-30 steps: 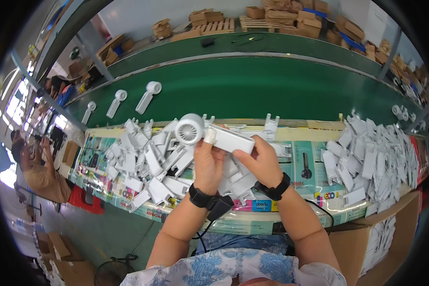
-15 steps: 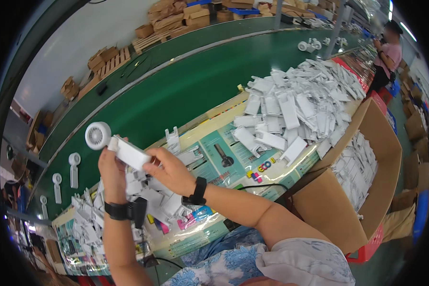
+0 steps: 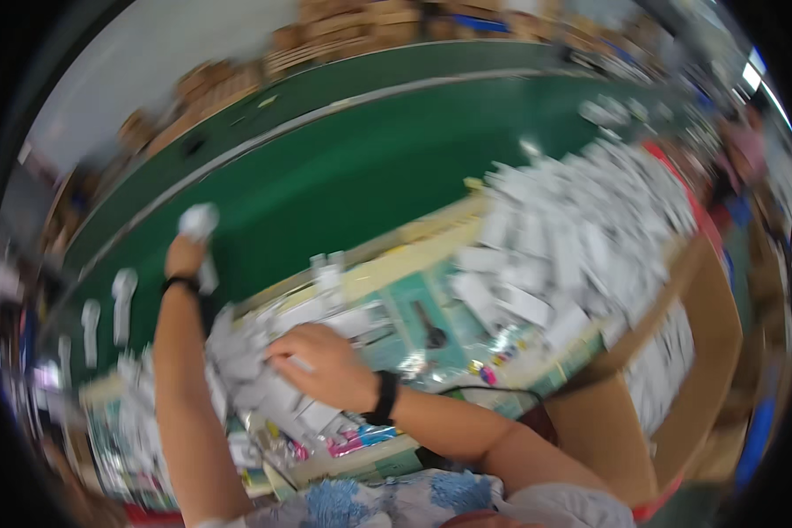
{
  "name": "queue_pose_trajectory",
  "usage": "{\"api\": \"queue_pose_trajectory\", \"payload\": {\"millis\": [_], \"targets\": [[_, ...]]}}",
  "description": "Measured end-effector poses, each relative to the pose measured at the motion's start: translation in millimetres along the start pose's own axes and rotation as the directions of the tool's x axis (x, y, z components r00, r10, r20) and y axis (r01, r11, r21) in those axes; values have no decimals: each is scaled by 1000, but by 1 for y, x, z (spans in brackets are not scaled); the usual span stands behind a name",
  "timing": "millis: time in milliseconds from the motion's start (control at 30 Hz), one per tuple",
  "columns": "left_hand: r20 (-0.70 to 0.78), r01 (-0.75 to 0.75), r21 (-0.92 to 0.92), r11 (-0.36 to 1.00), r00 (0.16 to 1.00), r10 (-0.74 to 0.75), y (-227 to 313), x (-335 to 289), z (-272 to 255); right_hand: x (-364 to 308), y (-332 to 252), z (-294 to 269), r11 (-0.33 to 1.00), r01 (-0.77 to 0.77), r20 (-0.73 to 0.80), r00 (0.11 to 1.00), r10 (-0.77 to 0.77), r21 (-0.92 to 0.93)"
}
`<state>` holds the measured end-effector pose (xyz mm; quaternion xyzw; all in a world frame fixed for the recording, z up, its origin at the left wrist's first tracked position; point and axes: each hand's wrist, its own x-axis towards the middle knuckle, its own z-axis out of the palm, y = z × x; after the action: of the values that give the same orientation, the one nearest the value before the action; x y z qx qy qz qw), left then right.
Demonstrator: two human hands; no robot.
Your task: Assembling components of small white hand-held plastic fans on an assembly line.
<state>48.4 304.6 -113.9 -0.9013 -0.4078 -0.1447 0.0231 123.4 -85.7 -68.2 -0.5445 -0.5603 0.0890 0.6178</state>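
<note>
My left hand (image 3: 185, 256) reaches over the green conveyor belt, closed round a white handheld fan; its round head (image 3: 199, 221) shows above the fingers and part of its handle below them. My right hand (image 3: 326, 363) is over a pile of loose white plastic pieces (image 3: 277, 400) on the near worktable. Its fingers are curled together, with a bit of white at the thumb; blur hides what they hold, if anything. Other white fans (image 3: 123, 304) lie in a row on the belt, left of my left hand.
A large heap of white plastic covers (image 3: 554, 238) lies on the table to the right. Beside it, an open cardboard box (image 3: 603, 436) holds more white pieces. A black cable (image 3: 488, 388) crosses the table's near edge. Another person (image 3: 744, 150) stands at the far right.
My left hand has carried the fan away from my right hand, down onto or just above the belt. My right hand has let go of the fan's handle and lowered to the pile.
</note>
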Motion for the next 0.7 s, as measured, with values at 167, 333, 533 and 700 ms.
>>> {"api": "queue_pose_trajectory", "payload": {"millis": [167,333,533,700], "targets": [[243,245,-183,952,950,-198,117,-1,-14,-13,9,-18,981,-148,-35,989,145,-122],[29,283,-223,933,958,-284,121,-14,-52,-7,-13,-15,961,-246,-24,969,245,-129],[127,-96,-258,961,983,132,87,-83,-168,2,-6,-17,959,-276,-102,954,281,62],[15,-267,-476,838,950,311,94,-180,-220,0,-6,-22,962,-262,-109,957,269,72]]}}
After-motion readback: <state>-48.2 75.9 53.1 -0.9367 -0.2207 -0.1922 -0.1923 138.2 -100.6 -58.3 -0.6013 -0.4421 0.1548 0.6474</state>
